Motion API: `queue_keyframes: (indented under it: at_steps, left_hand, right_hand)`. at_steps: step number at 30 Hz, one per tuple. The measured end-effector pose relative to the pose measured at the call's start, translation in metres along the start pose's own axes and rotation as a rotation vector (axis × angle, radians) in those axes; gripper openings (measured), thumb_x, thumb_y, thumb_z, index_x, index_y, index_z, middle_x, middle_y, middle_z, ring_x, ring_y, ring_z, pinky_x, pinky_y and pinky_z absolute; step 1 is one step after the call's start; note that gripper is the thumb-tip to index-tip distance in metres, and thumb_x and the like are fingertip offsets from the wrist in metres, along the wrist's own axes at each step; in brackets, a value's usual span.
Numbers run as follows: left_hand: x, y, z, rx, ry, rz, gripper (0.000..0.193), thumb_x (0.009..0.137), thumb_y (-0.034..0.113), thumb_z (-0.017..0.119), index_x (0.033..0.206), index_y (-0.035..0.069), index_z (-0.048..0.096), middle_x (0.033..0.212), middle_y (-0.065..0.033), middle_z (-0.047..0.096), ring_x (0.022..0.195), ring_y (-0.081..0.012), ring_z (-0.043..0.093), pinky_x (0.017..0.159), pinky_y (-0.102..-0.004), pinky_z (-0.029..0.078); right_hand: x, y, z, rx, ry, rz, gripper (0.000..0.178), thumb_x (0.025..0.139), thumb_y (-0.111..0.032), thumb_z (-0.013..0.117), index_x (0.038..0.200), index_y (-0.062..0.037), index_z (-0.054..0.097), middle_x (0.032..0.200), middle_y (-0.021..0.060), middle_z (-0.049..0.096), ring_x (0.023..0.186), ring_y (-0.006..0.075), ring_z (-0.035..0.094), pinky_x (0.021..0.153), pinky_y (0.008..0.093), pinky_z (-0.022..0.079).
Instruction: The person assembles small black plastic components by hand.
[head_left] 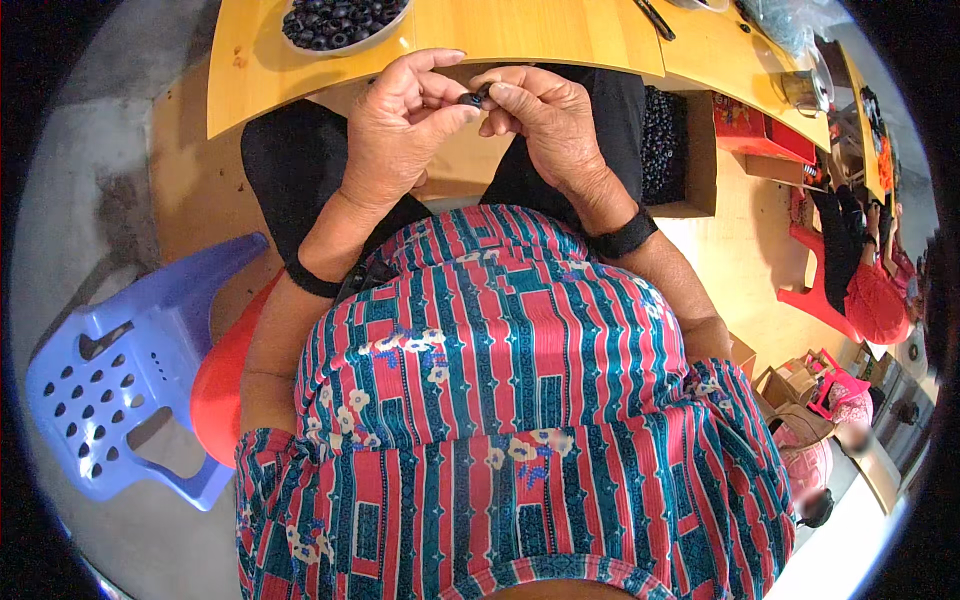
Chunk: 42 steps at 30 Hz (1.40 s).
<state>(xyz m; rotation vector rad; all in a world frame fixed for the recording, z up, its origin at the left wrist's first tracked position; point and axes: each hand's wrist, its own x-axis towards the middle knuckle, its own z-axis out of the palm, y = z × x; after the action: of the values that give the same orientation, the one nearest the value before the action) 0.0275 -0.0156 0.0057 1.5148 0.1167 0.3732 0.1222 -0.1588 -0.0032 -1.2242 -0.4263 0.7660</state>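
Observation:
Just off the near edge of the yellow table [520,30], my two hands meet fingertip to fingertip. My left hand [390,130] pinches a small round black piece [472,99] between thumb and forefinger, its other fingers loosely curled. Against it, my right hand [550,120] has thumb and forefinger closed on a small dark piece that the fingers partly cover; whether the two pieces are joined, I cannot tell. Beyond my left hand, a whitish bowl [398,22] on the table holds many glossy black round pieces [335,22] of the same look.
A dark slim tool [656,20] and a clear jar [803,92] lie farther right. Below the table stands a cardboard box [702,150] with many small dark pieces. A blue plastic chair [110,380] is at my left; other people sit at far right, one on a red chair [815,270].

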Motion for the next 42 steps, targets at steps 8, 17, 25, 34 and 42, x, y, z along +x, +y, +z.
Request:
queue_keyframes:
  at_steps: [8,17,25,34,42]
  left_hand:
    - [0.0,0.0,0.0,-0.008,0.008,-0.015,0.044,0.078,-0.006,0.063,0.119,-0.002,0.048,0.086,-0.0043,0.061,0.078,-0.0061,0.057,0.07,-0.0184,0.047]
    - [0.0,0.0,-0.001,0.011,0.0,0.0,0.043,0.078,-0.006,0.062,0.119,-0.001,0.048,0.085,-0.0038,0.06,0.079,-0.0065,0.056,0.071,-0.0183,0.047]
    - [0.001,-0.003,-0.003,-0.01,0.003,-0.015,0.043,0.079,-0.005,0.062,0.12,-0.001,0.047,0.085,-0.0041,0.061,0.077,-0.0066,0.056,0.07,-0.0183,0.046]
    - [0.0,-0.006,-0.004,0.035,0.022,-0.023,0.041,0.079,-0.006,0.062,0.118,0.0,0.049,0.085,-0.0037,0.061,0.078,-0.0056,0.057,0.068,-0.0176,0.047]
    - [-0.001,-0.002,-0.004,0.2,0.04,0.05,0.039,0.076,-0.007,0.064,0.112,0.002,0.054,0.083,-0.0016,0.062,0.074,-0.0037,0.057,0.064,-0.017,0.049]
  right_hand:
    - [0.0,-0.003,0.003,-0.205,0.027,-0.123,0.013,0.085,-0.007,0.06,0.093,0.0,0.067,0.072,0.0039,0.062,0.061,0.0083,0.059,0.057,0.0199,0.048]
    - [0.003,0.003,0.005,-0.276,0.054,-0.265,0.012,0.083,-0.005,0.061,0.091,0.0011,0.067,0.071,0.0043,0.06,0.059,0.0081,0.057,0.054,0.0195,0.047]
    - [0.001,0.003,0.013,-0.159,0.128,-0.127,0.012,0.084,-0.003,0.058,0.092,0.0011,0.067,0.072,0.0029,0.06,0.06,0.0081,0.053,0.056,0.0203,0.043]
    - [0.003,0.012,0.01,-0.158,0.084,-0.191,0.013,0.084,-0.002,0.058,0.093,0.0015,0.066,0.076,0.0044,0.061,0.062,0.0092,0.054,0.058,0.0215,0.044]
    - [0.001,0.006,0.011,0.014,0.114,0.052,0.013,0.08,-0.003,0.064,0.091,0.0015,0.066,0.075,0.0046,0.064,0.063,0.01,0.059,0.059,0.0231,0.051]
